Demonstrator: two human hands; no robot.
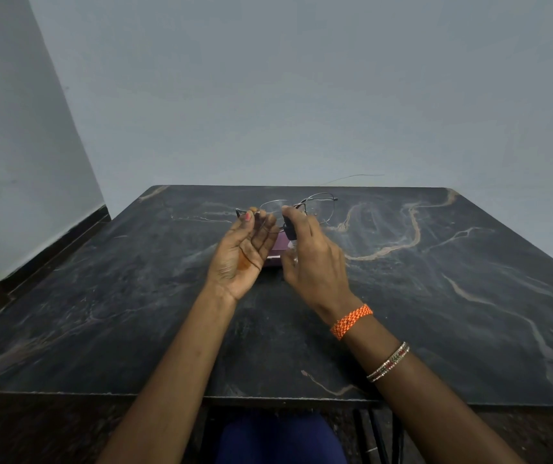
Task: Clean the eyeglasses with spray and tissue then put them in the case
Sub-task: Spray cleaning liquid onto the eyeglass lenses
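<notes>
Above the middle of the dark marbled table (436, 296), both forearms reach forward from the near edge and meet over the same spot. The left hand (241, 252) is turned palm up and toward the right, its wrist bent back, with the thumb and fingertips pinched on the left end of the eyeglasses (297, 209). The thin-rimmed metal frame is held up off the tabletop, its lenses spread out to the right of the pinch and tilted slightly, the far lens rising highest.

The right hand (315, 259) shows its back to the camera, fingers curled round a small spray bottle (290, 237). The bottle stands roughly upright in the grasp, its black top just below the bridge of the eyeglasses and its clear body mostly hidden by the fingers. Whether a finger is pressing the top cannot be told. An orange woven band (352, 321) sits on the right wrist, with thin bangles (389, 362) farther up the forearm.

Between and beneath the two hands a purple case (273, 257) lies on the table, largely covered by them; whether it is open, or what it holds, cannot be seen.
</notes>
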